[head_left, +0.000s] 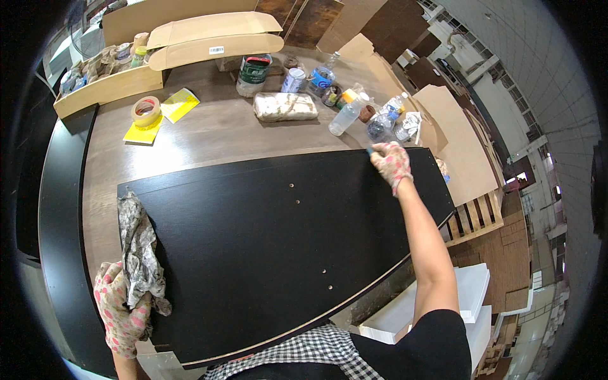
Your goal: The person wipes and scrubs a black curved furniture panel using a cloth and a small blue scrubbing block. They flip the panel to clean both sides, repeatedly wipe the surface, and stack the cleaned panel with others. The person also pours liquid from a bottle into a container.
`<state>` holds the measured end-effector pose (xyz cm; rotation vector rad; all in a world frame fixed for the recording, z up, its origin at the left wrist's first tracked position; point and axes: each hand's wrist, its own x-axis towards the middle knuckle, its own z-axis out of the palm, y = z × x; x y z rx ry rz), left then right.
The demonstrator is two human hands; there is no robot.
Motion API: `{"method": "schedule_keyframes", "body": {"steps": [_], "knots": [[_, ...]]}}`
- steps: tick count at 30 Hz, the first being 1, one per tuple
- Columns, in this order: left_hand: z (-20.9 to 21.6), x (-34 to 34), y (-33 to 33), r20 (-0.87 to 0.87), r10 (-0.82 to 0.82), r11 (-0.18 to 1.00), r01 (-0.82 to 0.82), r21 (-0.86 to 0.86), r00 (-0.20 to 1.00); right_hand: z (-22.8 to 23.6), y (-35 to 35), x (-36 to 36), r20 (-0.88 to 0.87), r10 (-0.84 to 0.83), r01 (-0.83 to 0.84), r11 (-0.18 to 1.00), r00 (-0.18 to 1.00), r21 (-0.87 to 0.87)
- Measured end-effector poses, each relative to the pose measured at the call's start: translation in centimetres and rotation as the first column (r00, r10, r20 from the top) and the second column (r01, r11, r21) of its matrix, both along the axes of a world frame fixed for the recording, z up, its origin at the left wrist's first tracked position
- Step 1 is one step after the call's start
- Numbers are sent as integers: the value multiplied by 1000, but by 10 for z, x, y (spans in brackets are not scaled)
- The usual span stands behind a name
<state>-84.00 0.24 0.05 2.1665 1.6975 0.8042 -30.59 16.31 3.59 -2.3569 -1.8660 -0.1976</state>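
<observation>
Black panel (253, 234) on a brown table (190, 139), gloved left hand (122, 309) holding a grey rag (137, 244) at the panel's left edge, gloved right hand (392, 163) at its far edge, bottles (346, 116) toward the table's far right, tape roll (147, 120) near its left edge.

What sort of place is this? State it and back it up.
Probably a furniture workshop: a black panel dotted with small holes or fittings lies on the brown worktable, white boards lie to the right, and a tape roll sits near the back.

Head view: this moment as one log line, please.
left hand: grips crumpled grey cloth | right hand: at far edge of black panel, grip unclear | bottles: on table beyond panel
</observation>
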Motion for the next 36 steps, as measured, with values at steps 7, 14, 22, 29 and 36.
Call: {"method": "schedule_keyframes", "body": {"steps": [7, 14, 22, 29, 36], "knots": [[16, 3, -9, -222, 84, 994, -98, -50, 971, -33, -14, 19, -233, 582, -557, 813, 779, 169], [57, 76, -3, 5, 117, 991, -117, 70, 993, -3, 7, 148, -36, 98, -96, 993, 995, 70], [52, 268, 38, 60, -184, 970, 191, -150, 981, -22, 17, 265, 54, 210, -214, 972, 976, 94], [53, 348, 57, 264, -112, 911, 206, -357, 958, -25, 23, 340, -69, 424, -414, 902, 903, 121], [55, 358, 54, 362, 26, 890, 144, -433, 932, -11, 31, 444, -100, -119, 128, 988, 988, 87]]}}
